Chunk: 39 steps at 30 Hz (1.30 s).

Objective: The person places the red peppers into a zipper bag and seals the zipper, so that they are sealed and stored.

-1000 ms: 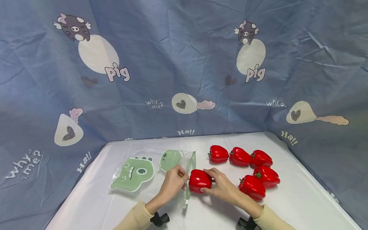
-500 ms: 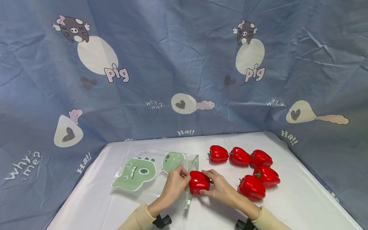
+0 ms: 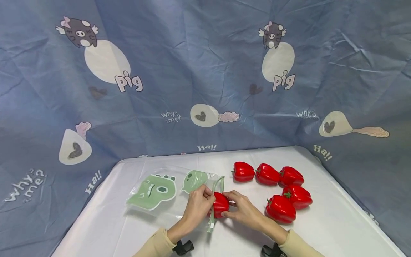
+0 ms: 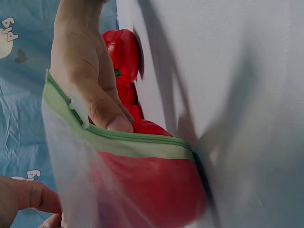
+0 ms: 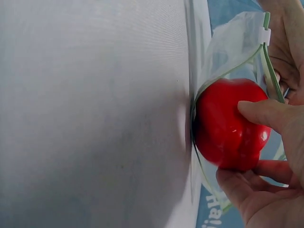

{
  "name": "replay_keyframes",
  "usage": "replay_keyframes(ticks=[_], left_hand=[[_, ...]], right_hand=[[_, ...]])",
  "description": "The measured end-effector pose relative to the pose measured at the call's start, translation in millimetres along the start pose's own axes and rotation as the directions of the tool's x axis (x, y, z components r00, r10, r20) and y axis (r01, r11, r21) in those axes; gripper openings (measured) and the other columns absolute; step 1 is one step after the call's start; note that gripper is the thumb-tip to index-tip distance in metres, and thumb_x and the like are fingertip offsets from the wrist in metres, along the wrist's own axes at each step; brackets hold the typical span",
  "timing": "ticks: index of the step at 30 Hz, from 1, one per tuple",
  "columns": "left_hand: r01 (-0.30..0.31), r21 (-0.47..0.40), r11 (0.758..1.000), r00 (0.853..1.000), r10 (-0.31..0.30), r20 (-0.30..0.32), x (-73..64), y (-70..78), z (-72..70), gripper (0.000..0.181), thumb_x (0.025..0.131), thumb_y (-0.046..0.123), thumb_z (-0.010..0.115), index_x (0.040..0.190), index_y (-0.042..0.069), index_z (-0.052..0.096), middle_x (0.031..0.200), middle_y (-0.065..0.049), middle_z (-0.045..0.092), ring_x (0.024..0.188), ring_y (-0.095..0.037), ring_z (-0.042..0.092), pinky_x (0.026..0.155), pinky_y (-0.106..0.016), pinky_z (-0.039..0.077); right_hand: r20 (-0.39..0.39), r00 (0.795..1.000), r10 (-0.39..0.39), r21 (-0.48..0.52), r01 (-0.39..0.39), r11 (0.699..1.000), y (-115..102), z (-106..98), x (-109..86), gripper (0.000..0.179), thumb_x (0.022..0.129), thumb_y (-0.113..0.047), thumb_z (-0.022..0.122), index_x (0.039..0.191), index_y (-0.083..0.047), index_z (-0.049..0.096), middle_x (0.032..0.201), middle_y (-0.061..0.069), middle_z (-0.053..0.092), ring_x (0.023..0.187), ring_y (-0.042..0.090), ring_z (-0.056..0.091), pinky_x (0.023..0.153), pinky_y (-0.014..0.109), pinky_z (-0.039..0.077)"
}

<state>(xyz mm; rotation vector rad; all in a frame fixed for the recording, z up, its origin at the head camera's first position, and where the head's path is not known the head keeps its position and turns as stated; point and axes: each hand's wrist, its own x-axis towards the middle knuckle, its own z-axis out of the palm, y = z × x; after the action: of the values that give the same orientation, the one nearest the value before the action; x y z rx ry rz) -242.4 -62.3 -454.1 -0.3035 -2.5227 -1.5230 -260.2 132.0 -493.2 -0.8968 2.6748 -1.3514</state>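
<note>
A clear zip bag (image 3: 154, 192) with green monster prints lies flat on the table, its green-edged mouth facing right. My left hand (image 3: 197, 205) pinches the upper edge of that mouth and holds it raised. In my right hand (image 3: 242, 210), thumb and fingers grip a glossy red bell pepper (image 3: 221, 204) at the opening. Through the film in the left wrist view, much of the pepper (image 4: 152, 190) shows behind the green zip strip. The right wrist view shows the bag's rim around the pepper (image 5: 232, 126), with its near end still outside. A white slider (image 5: 266, 36) sits on the zip.
Several more red bell peppers rest in a curved group on the right: one (image 3: 243, 172) at the back, another (image 3: 280, 209) close to my right forearm. A white cloth (image 3: 334, 214) covers the table. A blue printed curtain (image 3: 205, 71) hangs behind it.
My right hand has moved the bell pepper left, from the bag's mouth to partly inside it. My left hand and the bag's mouth edge have shifted slightly right over it.
</note>
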Motion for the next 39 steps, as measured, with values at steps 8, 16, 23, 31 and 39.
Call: replay_keyframes(ticks=[8, 16, 23, 31, 39], left_hand=[[-0.004, 0.022, 1.000, 0.999, 0.004, 0.033, -1.4, 0.5, 6.0, 0.002, 0.083, 0.006, 0.060, 0.081, 0.006, 0.059, 0.064, 0.001, 0.060, 0.042, -0.006, 0.053, 0.037, -0.022, 0.046], [-0.017, 0.029, 0.999, 0.999, 0.016, 0.033, -2.9, 1.9, 9.0, 0.004, 0.083, 0.005, 0.059, 0.080, 0.007, 0.059, 0.063, 0.002, 0.060, 0.041, -0.003, 0.052, 0.037, -0.021, 0.045], [-0.026, 0.046, 0.999, 1.000, 0.026, 0.011, -0.4, 5.1, 10.1, 0.004, 0.083, 0.007, 0.060, 0.079, 0.009, 0.059, 0.062, 0.002, 0.060, 0.039, -0.002, 0.051, 0.036, -0.021, 0.044], [-0.040, 0.100, 0.994, 0.999, 0.041, -0.010, 0.4, 8.5, 10.1, 0.006, 0.082, 0.010, 0.062, 0.077, 0.011, 0.059, 0.062, 0.005, 0.060, 0.043, 0.000, 0.051, 0.039, -0.020, 0.043], [-0.064, 0.128, 0.990, 0.997, 0.070, -0.037, 0.8, 6.6, 11.6, 0.006, 0.080, 0.010, 0.063, 0.076, 0.012, 0.059, 0.063, 0.006, 0.060, 0.051, 0.001, 0.051, 0.046, -0.018, 0.044]], right_hand=[[0.001, 1.000, -0.018, 0.097, 0.018, 0.995, 4.8, 5.1, 7.1, 0.062, 0.080, -0.025, 0.077, 0.133, -0.003, 0.054, 0.120, 0.002, 0.061, 0.109, 0.021, 0.064, 0.090, 0.027, 0.054], [0.039, 0.999, -0.011, 0.150, 0.005, 0.989, 7.6, 9.4, 15.2, 0.057, 0.079, -0.026, 0.078, 0.126, -0.002, 0.059, 0.116, 0.003, 0.065, 0.103, 0.019, 0.066, 0.087, 0.026, 0.055], [0.060, 0.998, -0.035, 0.170, 0.025, 0.985, 7.6, 12.1, 24.7, 0.034, 0.081, -0.016, 0.076, 0.112, -0.007, 0.064, 0.112, 0.006, 0.067, 0.105, 0.022, 0.067, 0.089, 0.031, 0.055], [0.077, 0.997, -0.019, 0.135, 0.008, 0.991, 6.8, 17.5, 32.2, 0.019, 0.079, -0.015, 0.077, 0.093, -0.011, 0.064, 0.095, -0.002, 0.066, 0.098, 0.011, 0.067, 0.082, 0.019, 0.055], [0.084, 0.996, -0.019, 0.145, 0.006, 0.989, 5.4, 22.4, 33.2, 0.021, 0.078, -0.011, 0.078, 0.093, -0.006, 0.064, 0.094, 0.002, 0.067, 0.095, 0.007, 0.064, 0.083, 0.018, 0.054]])
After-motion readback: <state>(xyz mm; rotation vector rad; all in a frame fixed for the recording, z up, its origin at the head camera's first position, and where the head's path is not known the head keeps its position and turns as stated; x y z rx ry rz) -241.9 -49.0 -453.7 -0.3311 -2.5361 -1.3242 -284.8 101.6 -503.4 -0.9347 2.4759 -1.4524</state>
